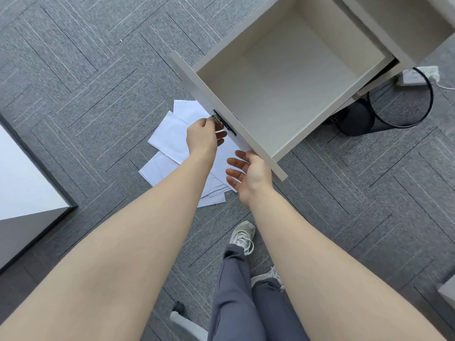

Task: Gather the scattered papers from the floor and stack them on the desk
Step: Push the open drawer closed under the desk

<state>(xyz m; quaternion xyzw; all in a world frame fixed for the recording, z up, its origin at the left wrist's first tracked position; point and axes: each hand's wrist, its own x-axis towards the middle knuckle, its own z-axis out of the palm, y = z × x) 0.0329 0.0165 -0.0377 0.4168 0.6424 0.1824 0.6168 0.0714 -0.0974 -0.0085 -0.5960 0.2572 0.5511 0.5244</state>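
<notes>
A: Where are the scattered white paper sheets?

B: On the grey patterned carpet floor, spread in an overlapping heap directly beneath both hands, partly tucked under the front panel of the pulled-out cream drawer.

A: And the left hand?

B: Its grip is pinching the small metal key in the drawer's front lock, fingers curled round it.

A: The right hand?

B: Just right of the left one, below the drawer's near corner; grip spread, fingers relaxed, palm turned leftward, holding nothing.

A: Anything else nearby?

B: A black mesh wastebasket stands well off to the right, past the drawer. A white bench corner lies far left.
</notes>
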